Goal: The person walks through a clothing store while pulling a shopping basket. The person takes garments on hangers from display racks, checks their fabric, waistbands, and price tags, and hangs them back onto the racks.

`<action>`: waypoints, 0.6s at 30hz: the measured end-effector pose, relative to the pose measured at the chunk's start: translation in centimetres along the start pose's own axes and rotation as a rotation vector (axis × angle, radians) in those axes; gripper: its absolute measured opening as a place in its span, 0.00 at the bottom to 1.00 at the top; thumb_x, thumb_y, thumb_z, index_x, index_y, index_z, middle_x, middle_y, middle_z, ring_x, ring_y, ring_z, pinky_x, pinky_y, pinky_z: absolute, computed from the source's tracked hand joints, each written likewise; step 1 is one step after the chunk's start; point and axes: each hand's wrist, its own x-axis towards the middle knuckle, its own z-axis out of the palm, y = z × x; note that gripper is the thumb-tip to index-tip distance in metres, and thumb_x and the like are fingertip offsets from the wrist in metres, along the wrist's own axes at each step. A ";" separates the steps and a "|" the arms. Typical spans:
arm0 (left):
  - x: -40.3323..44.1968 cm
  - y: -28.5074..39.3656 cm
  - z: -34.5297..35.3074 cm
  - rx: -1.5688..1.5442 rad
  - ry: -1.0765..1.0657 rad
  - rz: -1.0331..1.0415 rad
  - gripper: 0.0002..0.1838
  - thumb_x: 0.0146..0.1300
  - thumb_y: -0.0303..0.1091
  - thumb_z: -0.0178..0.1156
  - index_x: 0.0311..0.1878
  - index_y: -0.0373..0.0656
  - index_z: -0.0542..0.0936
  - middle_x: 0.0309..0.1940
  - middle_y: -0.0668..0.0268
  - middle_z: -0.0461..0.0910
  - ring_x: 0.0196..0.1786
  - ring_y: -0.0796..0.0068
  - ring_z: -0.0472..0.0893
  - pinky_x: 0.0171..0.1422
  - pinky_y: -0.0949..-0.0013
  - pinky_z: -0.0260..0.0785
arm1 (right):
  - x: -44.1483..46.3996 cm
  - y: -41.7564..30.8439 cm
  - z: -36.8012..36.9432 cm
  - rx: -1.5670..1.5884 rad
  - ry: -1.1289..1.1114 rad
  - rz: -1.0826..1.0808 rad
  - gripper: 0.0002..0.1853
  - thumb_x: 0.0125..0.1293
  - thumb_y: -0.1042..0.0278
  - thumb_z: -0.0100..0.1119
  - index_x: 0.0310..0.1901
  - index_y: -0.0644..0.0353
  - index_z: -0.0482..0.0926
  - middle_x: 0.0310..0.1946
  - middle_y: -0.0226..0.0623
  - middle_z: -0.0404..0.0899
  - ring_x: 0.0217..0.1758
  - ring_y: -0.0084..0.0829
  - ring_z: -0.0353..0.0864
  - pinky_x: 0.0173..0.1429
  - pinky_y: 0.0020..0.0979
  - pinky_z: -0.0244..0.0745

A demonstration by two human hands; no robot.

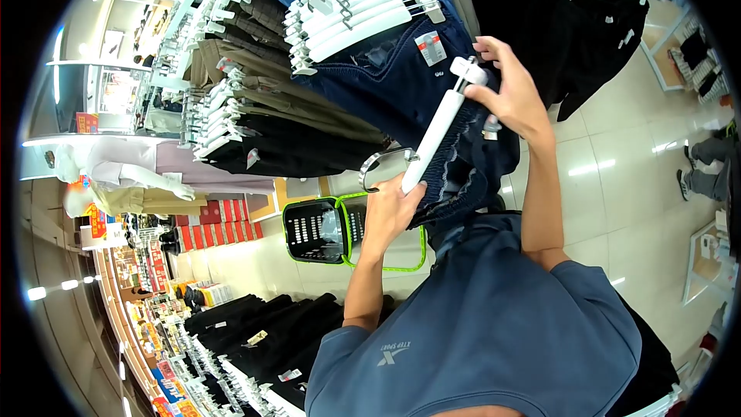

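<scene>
A white clip hanger slants across the space in front of my body, its metal hook pointing left. My left hand is closed around the hanger's lower end. At the upper end, my right hand grips the white clip between thumb and fingers. Dark blue trousers with a gathered elastic waistband hang at this hanger, and a small tag shows near the right hand. Just beyond, similar navy trousers with a price tag hang on the rack.
Racks of brown and black trousers stand left, more black trousers at upper right. A black shopping basket with green handles sits on the tiled floor. Dark garments hang at lower left. A mannequin stands far left; another person's legs show right.
</scene>
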 end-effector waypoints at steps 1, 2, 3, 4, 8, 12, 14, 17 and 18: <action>-0.1 0.5 -0.2 -0.043 0.006 -0.083 0.12 0.57 0.36 0.60 0.29 0.33 0.77 0.13 0.56 0.69 0.16 0.64 0.70 0.26 0.63 0.63 | -0.2 -0.1 0.3 -0.111 -0.005 0.006 0.41 0.46 0.59 0.72 0.62 0.64 0.64 0.58 0.47 0.70 0.60 0.44 0.70 0.64 0.37 0.65; -0.1 0.2 -0.2 -0.063 0.041 -0.070 0.12 0.57 0.35 0.60 0.28 0.33 0.76 0.13 0.56 0.69 0.16 0.66 0.68 0.25 0.64 0.62 | -0.3 -0.3 0.7 -0.222 -0.010 0.013 0.45 0.45 0.56 0.73 0.64 0.63 0.61 0.62 0.49 0.66 0.63 0.47 0.67 0.66 0.38 0.64; -0.1 -0.3 0.0 -0.085 0.078 -0.057 0.12 0.57 0.34 0.60 0.27 0.33 0.76 0.13 0.57 0.68 0.16 0.67 0.67 0.25 0.64 0.61 | -0.4 -0.3 1.0 -0.285 -0.028 0.027 0.51 0.45 0.53 0.73 0.67 0.64 0.56 0.66 0.51 0.60 0.67 0.50 0.62 0.68 0.39 0.60; -0.1 -0.5 0.0 -0.109 0.116 -0.045 0.12 0.57 0.34 0.60 0.26 0.33 0.75 0.13 0.58 0.68 0.16 0.69 0.65 0.25 0.64 0.60 | -0.6 -0.3 1.4 -0.330 -0.025 0.028 0.54 0.45 0.52 0.73 0.68 0.67 0.52 0.68 0.54 0.55 0.68 0.51 0.61 0.68 0.38 0.62; -0.4 0.1 -0.3 -0.177 0.167 -0.083 0.13 0.56 0.32 0.61 0.23 0.33 0.72 0.12 0.63 0.66 0.17 0.76 0.62 0.24 0.67 0.57 | -1.0 -1.3 3.1 -0.134 -0.081 0.154 0.57 0.46 0.51 0.73 0.69 0.68 0.47 0.69 0.57 0.51 0.71 0.52 0.56 0.71 0.39 0.57; -1.0 0.7 -0.5 -0.325 0.163 -0.112 0.12 0.56 0.29 0.62 0.22 0.35 0.71 0.15 0.75 0.65 0.21 0.86 0.60 0.24 0.75 0.52 | -1.1 -1.7 4.4 -0.141 -0.169 0.202 0.50 0.51 0.54 0.69 0.69 0.69 0.51 0.66 0.58 0.57 0.70 0.51 0.59 0.70 0.37 0.57; -1.4 0.6 -0.3 -0.390 0.176 -0.115 0.13 0.56 0.28 0.62 0.22 0.36 0.70 0.15 0.76 0.64 0.20 0.86 0.59 0.23 0.75 0.51 | -0.9 -1.6 4.0 -0.035 -0.296 0.249 0.45 0.55 0.58 0.66 0.68 0.69 0.54 0.64 0.59 0.61 0.70 0.49 0.60 0.71 0.36 0.56; -1.8 0.2 -0.5 -0.449 0.198 -0.161 0.13 0.56 0.27 0.62 0.21 0.36 0.70 0.15 0.77 0.64 0.21 0.87 0.59 0.23 0.76 0.50 | -0.5 -0.3 3.9 -0.030 -0.301 0.220 0.28 0.61 0.67 0.57 0.60 0.74 0.65 0.48 0.57 0.77 0.52 0.47 0.76 0.57 0.34 0.68; -1.8 0.0 -0.7 -0.421 0.198 -0.151 0.12 0.56 0.27 0.62 0.21 0.36 0.71 0.16 0.77 0.64 0.21 0.87 0.59 0.24 0.76 0.51 | -0.3 -0.2 3.6 0.006 -0.349 0.272 0.26 0.62 0.69 0.55 0.58 0.75 0.67 0.44 0.56 0.79 0.48 0.47 0.79 0.53 0.34 0.70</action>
